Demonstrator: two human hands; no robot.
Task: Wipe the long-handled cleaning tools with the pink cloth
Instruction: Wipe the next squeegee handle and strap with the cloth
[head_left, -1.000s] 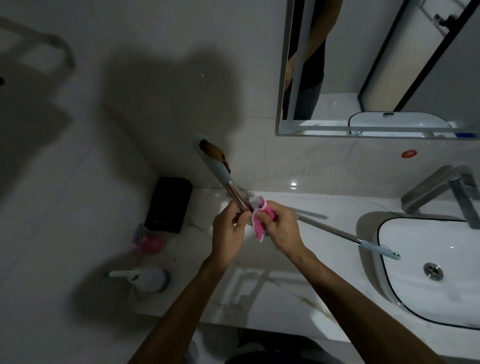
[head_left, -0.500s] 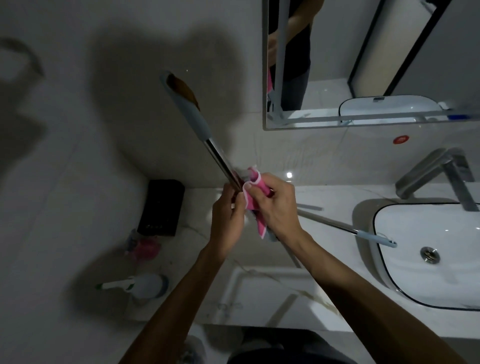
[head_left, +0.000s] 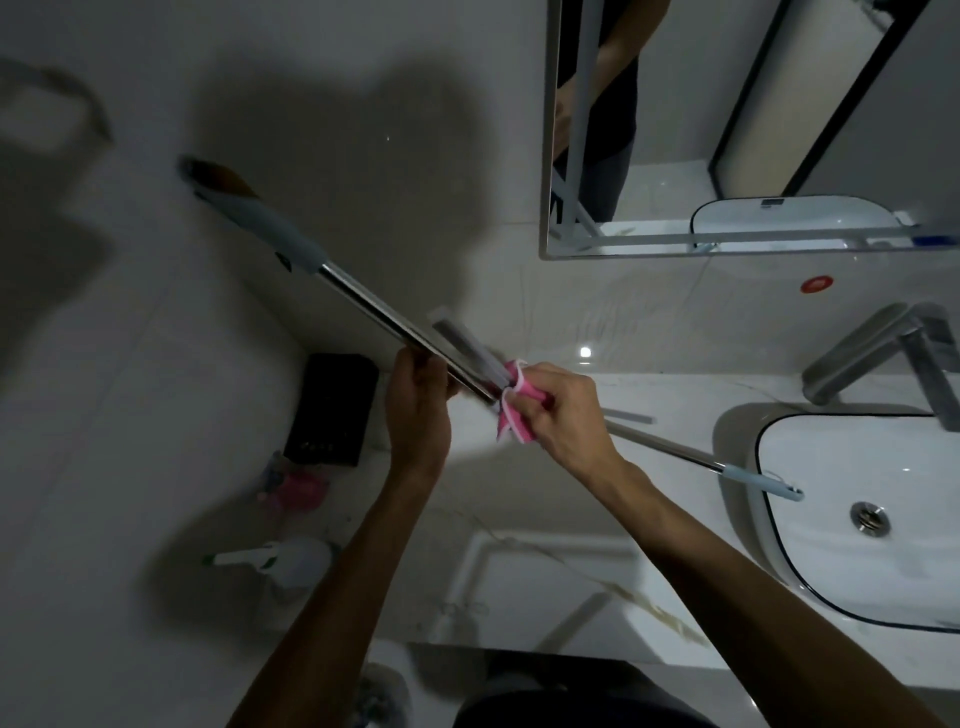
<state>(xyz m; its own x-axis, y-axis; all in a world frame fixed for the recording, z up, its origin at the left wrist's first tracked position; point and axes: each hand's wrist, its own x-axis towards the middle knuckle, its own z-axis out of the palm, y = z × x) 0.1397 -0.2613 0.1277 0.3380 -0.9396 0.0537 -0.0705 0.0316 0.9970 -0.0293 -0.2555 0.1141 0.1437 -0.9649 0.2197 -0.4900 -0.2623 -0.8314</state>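
A bathroom: white basin (head_left: 779, 545) (steel tap (head_left: 878, 353) above); wall mirror (head_left: 779, 130); tiled walls.

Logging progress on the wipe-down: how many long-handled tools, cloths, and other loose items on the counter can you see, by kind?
Long-handled tools: 2, one held tool, one counter tool
Pink cloth: 1
Spray bottle: 1
Black box: 1
Small pink item, too blurred to name: 1
Total: 6

Dim room, pale glossy tiled walls (head_left: 156, 415) carrying large dark shadows. Framed mirror (head_left: 727, 130) upper right, red round sticker (head_left: 816, 285) below it. White marble-veined surface (head_left: 519, 571) with inset white basin (head_left: 857, 519), metal drain (head_left: 869, 516), chrome faucet (head_left: 893, 353). Small light glint (head_left: 585, 352) on the back wall.
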